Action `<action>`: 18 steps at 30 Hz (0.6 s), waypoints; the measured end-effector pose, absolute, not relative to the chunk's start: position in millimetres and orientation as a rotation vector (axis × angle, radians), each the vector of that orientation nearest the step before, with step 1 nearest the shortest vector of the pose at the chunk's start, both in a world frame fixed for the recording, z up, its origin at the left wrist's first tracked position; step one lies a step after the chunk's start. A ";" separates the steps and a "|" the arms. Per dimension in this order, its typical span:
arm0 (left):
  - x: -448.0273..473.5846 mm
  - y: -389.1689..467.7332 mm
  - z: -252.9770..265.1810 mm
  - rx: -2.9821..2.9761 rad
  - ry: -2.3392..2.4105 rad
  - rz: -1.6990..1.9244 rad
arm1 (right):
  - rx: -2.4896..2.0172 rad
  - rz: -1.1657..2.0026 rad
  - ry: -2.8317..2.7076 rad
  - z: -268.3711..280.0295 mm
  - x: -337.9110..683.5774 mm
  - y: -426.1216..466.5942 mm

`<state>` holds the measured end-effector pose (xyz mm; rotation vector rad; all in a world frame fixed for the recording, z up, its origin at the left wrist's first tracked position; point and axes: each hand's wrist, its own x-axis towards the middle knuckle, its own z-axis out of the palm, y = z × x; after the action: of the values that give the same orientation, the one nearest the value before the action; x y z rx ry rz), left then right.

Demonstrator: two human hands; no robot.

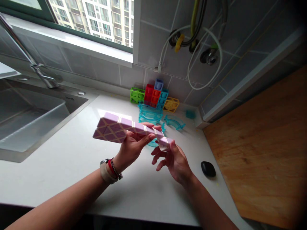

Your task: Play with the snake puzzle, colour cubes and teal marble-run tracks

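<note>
Holding a purple jointed toy (112,129) in left fingers (145,139) and right fingers (162,155), translucent basin (26,134) inside sink (80,103)

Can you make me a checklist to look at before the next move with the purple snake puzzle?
1. Left hand holding the snake puzzle: ok, it grips the middle part.
2. Right hand on the puzzle's end: ok, the thumb presses the last piece.
3. Every piece of the puzzle in plain sight: not ok, fingers cover some.
4. Puzzle free of the turquoise plastic pieces: cannot tell, they overlap in this view.
5. Black rounded object away from the right hand: ok, it lies apart on the countertop.
</note>
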<state>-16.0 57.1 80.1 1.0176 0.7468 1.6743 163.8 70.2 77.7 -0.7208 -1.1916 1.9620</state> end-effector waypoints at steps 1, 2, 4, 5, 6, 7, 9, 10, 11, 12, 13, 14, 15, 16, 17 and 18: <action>-15.9 56.7 79.1 1.009 0.723 1.653 | -0.718 2.028 -1.147 79.1 165.0 71.0; -15.9 56.4 78.1 0.994 0.702 1.633 | -0.708 2.084 -1.114 80.5 166.2 71.5; -15.9 55.6 76.5 0.961 0.674 1.602 | -0.675 2.175 -1.080 82.4 167.6 71.3; -15.9 55.1 76.2 0.952 0.666 1.599 | -0.663 2.203 -1.074 82.8 167.4 70.4; -15.9 54.5 76.3 0.950 0.665 1.604 | -0.652 2.212 -1.078 82.7 166.3 68.9; -15.9 53.8 76.9 0.959 0.677 1.614 | -0.646 2.198 -1.092 82.3 164.4 66.9; -16.2 52.1 79.0 1.007 0.734 1.630 | -0.650 2.120 -1.138 81.0 159.7 62.4; -16.3 51.3 80.4 1.039 0.764 1.635 | -0.658 2.074 -1.158 80.5 157.6 60.5; -16.3 50.7 81.6 1.066 0.784 1.637 | -0.665 2.041 -1.164 80.1 156.2 59.2; -16.3 50.4 82.7 1.083 0.791 1.635 | -0.669 2.032 -1.148 80.0 155.8 58.7; -16.2 50.3 83.4 1.086 0.781 1.630 | -0.666 2.058 -1.109 79.9 156.6 59.2; -16.0 50.4 83.6 1.076 0.758 1.624 | -0.662 2.114 -1.050 79.9 158.6 60.6; -15.7 50.7 83.5 1.060 0.726 1.612 | -0.661 2.193 -0.980 79.8 161.5 62.8; -15.4 51.1 83.0 1.040 0.689 1.589 | -0.658 2.286 -0.913 79.6 165.0 65.5; -15.1 51.5 82.3 1.017 0.645 1.562 | -0.647 2.380 -0.861 79.1 168.5 68.4; -14.8 51.9 81.4 0.992 0.597 1.529 | -0.629 2.461 -0.829 78.5 171.9 71.2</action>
<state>-14.8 51.9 81.4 0.9915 0.5974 1.5293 171.9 71.2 78.5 -0.6293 -0.8286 2.4612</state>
